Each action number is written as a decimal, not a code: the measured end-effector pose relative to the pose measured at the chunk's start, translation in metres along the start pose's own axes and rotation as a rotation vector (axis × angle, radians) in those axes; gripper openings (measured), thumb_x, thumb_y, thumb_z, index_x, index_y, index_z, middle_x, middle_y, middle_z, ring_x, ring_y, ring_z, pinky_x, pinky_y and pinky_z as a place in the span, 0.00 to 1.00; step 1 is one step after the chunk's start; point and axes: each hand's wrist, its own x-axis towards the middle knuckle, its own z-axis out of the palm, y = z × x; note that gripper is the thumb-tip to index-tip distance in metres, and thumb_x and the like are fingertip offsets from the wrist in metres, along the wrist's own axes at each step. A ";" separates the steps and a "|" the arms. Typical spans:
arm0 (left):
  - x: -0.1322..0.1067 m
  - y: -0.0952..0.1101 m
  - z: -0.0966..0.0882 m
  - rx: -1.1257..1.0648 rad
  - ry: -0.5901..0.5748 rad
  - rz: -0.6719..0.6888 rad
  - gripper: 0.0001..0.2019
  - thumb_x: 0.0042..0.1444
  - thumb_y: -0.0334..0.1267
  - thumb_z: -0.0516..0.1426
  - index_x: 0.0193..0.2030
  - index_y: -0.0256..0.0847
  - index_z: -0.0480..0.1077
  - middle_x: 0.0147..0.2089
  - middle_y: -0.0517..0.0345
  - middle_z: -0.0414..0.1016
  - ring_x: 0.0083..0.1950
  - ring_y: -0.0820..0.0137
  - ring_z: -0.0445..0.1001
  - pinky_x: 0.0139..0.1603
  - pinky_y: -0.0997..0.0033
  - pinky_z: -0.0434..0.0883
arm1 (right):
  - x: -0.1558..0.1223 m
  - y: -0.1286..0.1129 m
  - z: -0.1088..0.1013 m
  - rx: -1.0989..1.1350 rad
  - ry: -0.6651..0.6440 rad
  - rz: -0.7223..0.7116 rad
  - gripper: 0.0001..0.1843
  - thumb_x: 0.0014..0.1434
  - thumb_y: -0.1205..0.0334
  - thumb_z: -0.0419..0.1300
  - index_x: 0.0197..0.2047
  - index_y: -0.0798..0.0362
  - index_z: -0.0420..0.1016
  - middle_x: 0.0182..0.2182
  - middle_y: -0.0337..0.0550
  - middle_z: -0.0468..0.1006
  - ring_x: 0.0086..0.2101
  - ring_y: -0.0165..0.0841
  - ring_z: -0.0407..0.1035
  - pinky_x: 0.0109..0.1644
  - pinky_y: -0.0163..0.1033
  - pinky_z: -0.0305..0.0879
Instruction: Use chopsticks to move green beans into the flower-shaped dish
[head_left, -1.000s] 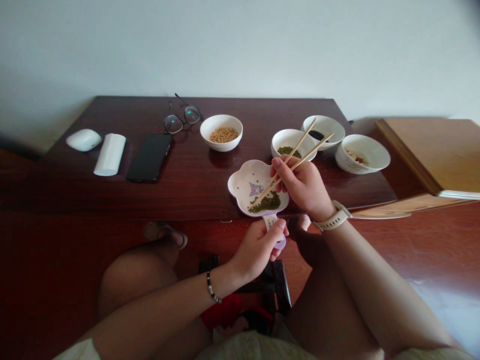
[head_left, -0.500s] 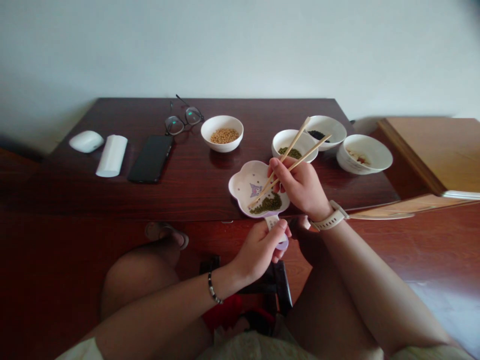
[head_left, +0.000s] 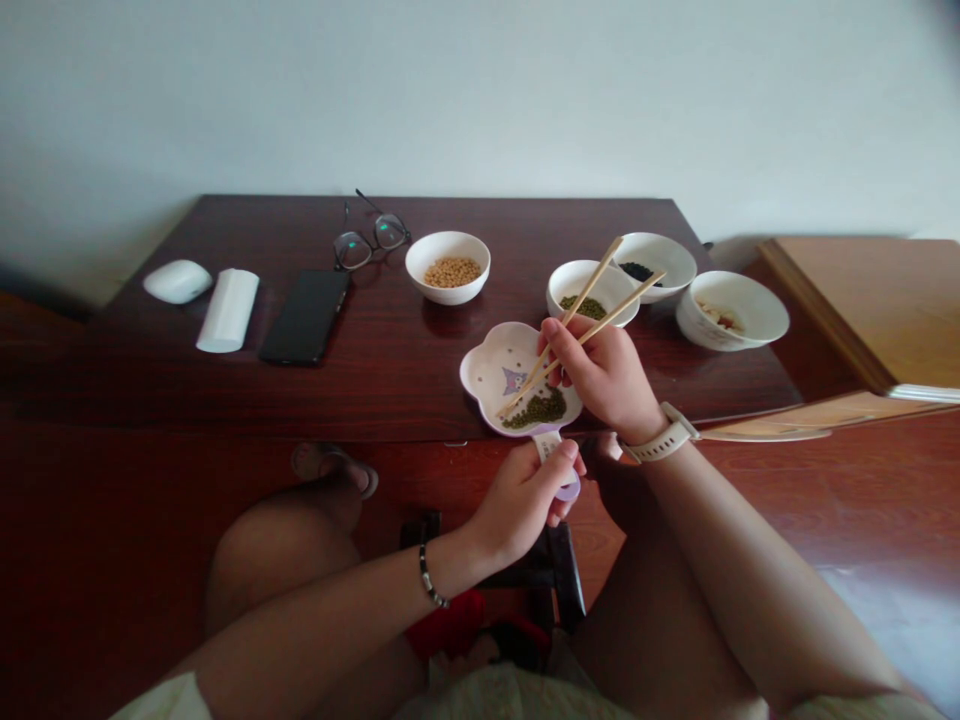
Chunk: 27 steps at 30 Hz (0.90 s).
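Observation:
My right hand [head_left: 604, 375], wearing a white watch, is shut on a pair of wooden chopsticks [head_left: 594, 279]. Their tips rest in a white flower-shaped dish [head_left: 484, 370] printed with a purple cartoon character. A small heap of green mung beans [head_left: 534, 409] lies in that dish, close to the tips. My left hand [head_left: 519, 503] grips the dish's handle at the near side. Behind the chopsticks stands a white bowl of mung beans [head_left: 583, 307].
Other white bowls hold black beans [head_left: 637, 271], yellow soybeans [head_left: 451, 272] and a small residue [head_left: 718, 316]. Glasses [head_left: 373, 240], a black phone [head_left: 305, 317], a white mouse [head_left: 178, 282] and a white tube [head_left: 227, 310] lie on the dark wooden table [head_left: 187, 390].
The whole scene has shifted slightly right in view. Both hands keep their holds, and the chopstick tips stay over the dish.

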 end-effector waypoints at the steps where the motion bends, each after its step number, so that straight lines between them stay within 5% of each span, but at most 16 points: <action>1: 0.000 0.000 0.000 -0.001 -0.001 -0.002 0.21 0.71 0.57 0.54 0.39 0.39 0.67 0.22 0.67 0.63 0.21 0.78 0.58 0.22 0.78 0.56 | 0.000 0.000 0.000 -0.003 -0.002 0.000 0.26 0.73 0.38 0.55 0.36 0.51 0.77 0.21 0.39 0.76 0.21 0.31 0.70 0.26 0.37 0.62; 27: 0.001 0.000 0.001 0.071 -0.045 -0.034 0.23 0.72 0.59 0.50 0.38 0.39 0.68 0.21 0.66 0.63 0.20 0.77 0.59 0.23 0.75 0.55 | 0.000 -0.001 0.000 -0.025 -0.001 -0.019 0.27 0.74 0.38 0.54 0.35 0.50 0.76 0.21 0.39 0.76 0.21 0.31 0.70 0.27 0.38 0.62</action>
